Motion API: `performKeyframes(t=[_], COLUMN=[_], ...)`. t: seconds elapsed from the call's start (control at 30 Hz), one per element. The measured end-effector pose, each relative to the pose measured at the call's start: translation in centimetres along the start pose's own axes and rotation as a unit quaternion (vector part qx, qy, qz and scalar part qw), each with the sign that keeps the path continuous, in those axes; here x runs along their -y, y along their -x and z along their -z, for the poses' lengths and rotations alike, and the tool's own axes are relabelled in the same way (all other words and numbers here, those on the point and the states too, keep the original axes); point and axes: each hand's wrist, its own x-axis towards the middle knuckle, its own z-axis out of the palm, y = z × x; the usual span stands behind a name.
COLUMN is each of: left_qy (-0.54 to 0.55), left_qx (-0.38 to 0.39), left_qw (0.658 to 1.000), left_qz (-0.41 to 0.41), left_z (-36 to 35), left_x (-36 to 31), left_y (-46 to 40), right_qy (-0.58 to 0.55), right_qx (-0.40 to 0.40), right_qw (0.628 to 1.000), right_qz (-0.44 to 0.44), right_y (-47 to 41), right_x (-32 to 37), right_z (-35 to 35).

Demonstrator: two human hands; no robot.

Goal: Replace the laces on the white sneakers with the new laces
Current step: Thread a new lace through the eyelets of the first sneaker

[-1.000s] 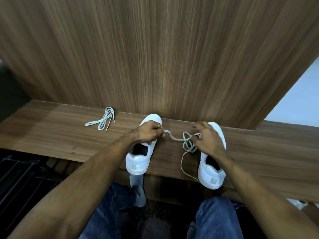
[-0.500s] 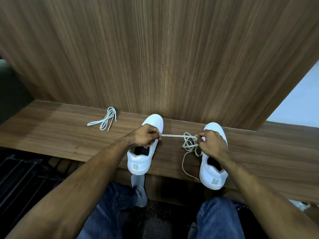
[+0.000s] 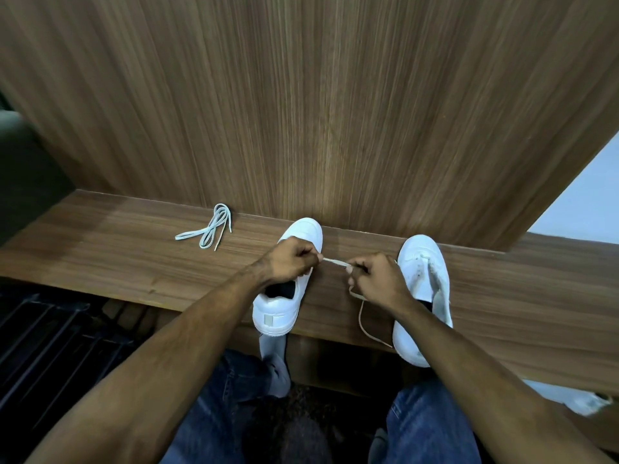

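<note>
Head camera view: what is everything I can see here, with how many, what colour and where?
sneakers: two, white, on the wooden ledge, left sneaker, right sneaker
held lace: one, off-white, stretched between both hands, its tail trailing beside the right sneaker
loose lace: one bundle, pale, on the ledge left of the sneakers
ledge: one, brown wood
wall panel: one, brown wood, behind the ledge
jeans: blue, below
left hand: pinches the lace
right hand: grips the lace

1. Both forearms bare, reaching forward and converging inward.
2. Left hand (image 3: 290, 262): fingers curled, fingertips pinching a lace (image 3: 335, 261).
3. Right hand (image 3: 376, 277): fingers curled, gripping the same lace, close beside the left hand.
</note>
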Motion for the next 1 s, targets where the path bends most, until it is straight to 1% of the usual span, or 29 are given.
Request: performKeyframes(t=[0.07, 0.13, 0.17, 0.27, 0.33, 0.37, 0.4, 0.47, 0.5, 0.57, 0.67, 0.7, 0.73, 0.83, 0.93, 0.97, 1.0], left_qy=[-0.042, -0.125, -0.171, -0.285, -0.326, -0.328, -0.311, -0.204, -0.156, -0.097, 0.012, 0.033, 0.041, 0.018, 0.017, 0.002, -0.038], left_qx=[-0.071, -0.134, -0.139, -0.117, -0.101, -0.09, -0.089, -0.116, -0.132, -0.151, -0.128, -0.122, -0.122, -0.124, -0.095, -0.089, -0.098], left_qw=[0.997, 0.983, 0.974, 0.948, 0.934, 0.932, 0.937, 0.96, 0.965, 0.968, 0.975, 0.977, 0.978, 0.979, 0.98, 0.98, 0.982], left_qz=[0.005, 0.033, 0.053, 0.079, 0.105, 0.122, 0.13, 0.155, 0.166, 0.176, 0.18, 0.174, 0.166, 0.159, 0.177, 0.176, 0.159], left_z=[0.9, 1.5, 1.6, 0.9, 0.1, -0.4, -0.8, -1.5, -1.7, -2.4, -4.5, -5.3, -6.0, -6.9, -6.0, -5.5, -4.9], left_x=[1.4, 1.7, 1.5, 0.9, 0.4, 0.3, 0.5, 0.8, 0.8, 0.4, -0.3, -0.2, 0.0, 0.2, -1.2, -1.5, -1.9], left_y=[-0.4, -0.4, -0.2, -0.3, -0.3, -0.2, -0.1, 0.0, 0.2, 0.5, 1.0, 1.1, 1.1, 1.0, 1.4, 1.3, 1.2], right_qy=[-0.025, -0.052, -0.073, -0.145, -0.176, -0.186, -0.191, -0.187, -0.185, -0.18, -0.173, -0.17, -0.167, -0.152, -0.115, -0.104, -0.097], right_qx=[-0.018, -0.029, -0.026, -0.02, -0.013, -0.011, -0.009, -0.005, -0.002, 0.001, -0.008, -0.013, -0.017, -0.017, -0.041, -0.049, -0.054], right_qw=[0.999, 0.996, 0.995, 0.985, 0.979, 0.978, 0.977, 0.979, 0.98, 0.981, 0.982, 0.983, 0.983, 0.984, 0.989, 0.99, 0.991], right_qz=[-0.04, -0.06, -0.067, -0.089, -0.098, -0.098, -0.096, -0.085, -0.077, -0.069, -0.071, -0.073, -0.075, -0.089, -0.083, -0.082, -0.081], right_y=[0.2, 0.3, 0.4, 0.6, 0.7, 0.8, 0.8, 0.9, 0.9, 0.9, 0.8, 0.8, 0.9, 0.9, 0.7, 0.5, 0.3], right_x=[-0.6, -1.2, -1.5, -1.6, -1.4, -1.2, -1.1, -1.3, -1.5, -1.8, -1.9, -2.0, -2.1, -2.3, -2.3, -2.3, -2.2], right_z=[0.3, 0.6, 0.7, 0.5, 0.3, 0.2, -0.1, -0.6, -0.9, -1.4, -1.6, -1.6, -1.6, -1.7, -1.8, -1.8, -1.8])
